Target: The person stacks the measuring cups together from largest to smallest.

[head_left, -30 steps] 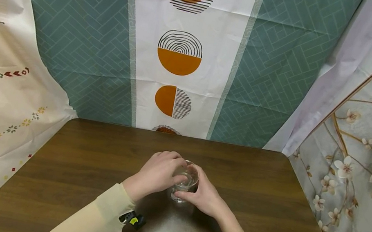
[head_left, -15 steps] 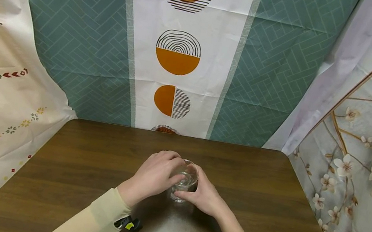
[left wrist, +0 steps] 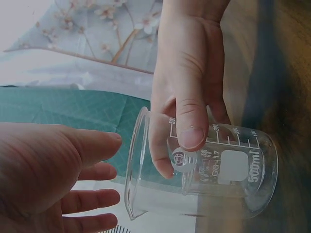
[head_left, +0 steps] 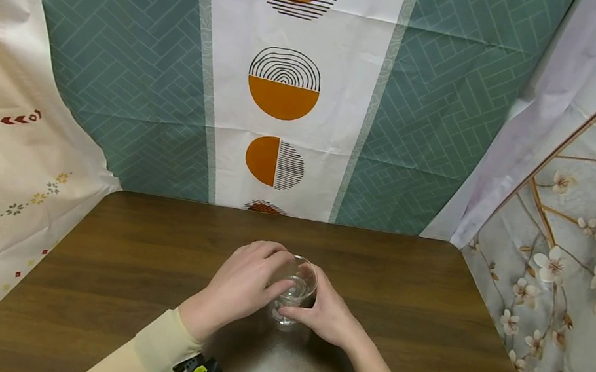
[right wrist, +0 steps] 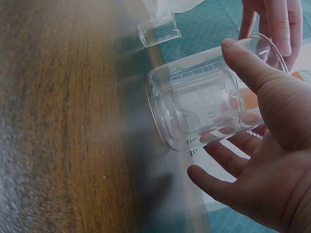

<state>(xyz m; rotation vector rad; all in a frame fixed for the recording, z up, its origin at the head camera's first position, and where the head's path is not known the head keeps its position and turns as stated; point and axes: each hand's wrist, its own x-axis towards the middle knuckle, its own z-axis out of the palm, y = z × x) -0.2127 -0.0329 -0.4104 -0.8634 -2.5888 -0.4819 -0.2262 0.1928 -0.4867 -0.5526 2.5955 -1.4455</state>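
A clear 500 ml glass beaker with white markings stands upright on the table. A smaller beaker sits nested inside it, seen through the glass in the right wrist view. My right hand holds the large beaker from the right side, the thumb on the near wall and the fingers round the far side. My left hand is at the left of the rim. In the left wrist view, its straight, spread fingers are apart from the glass, with nothing held.
Another small beaker stands farther off in the right wrist view; the left hand hides it in the head view. The brown wooden table ends at a patterned cloth backdrop. Printed cloths hang at the left and right.
My left hand has drifted slightly left and toward me, its wrist lower in the head view. The right hand and the beaker have stayed in place.
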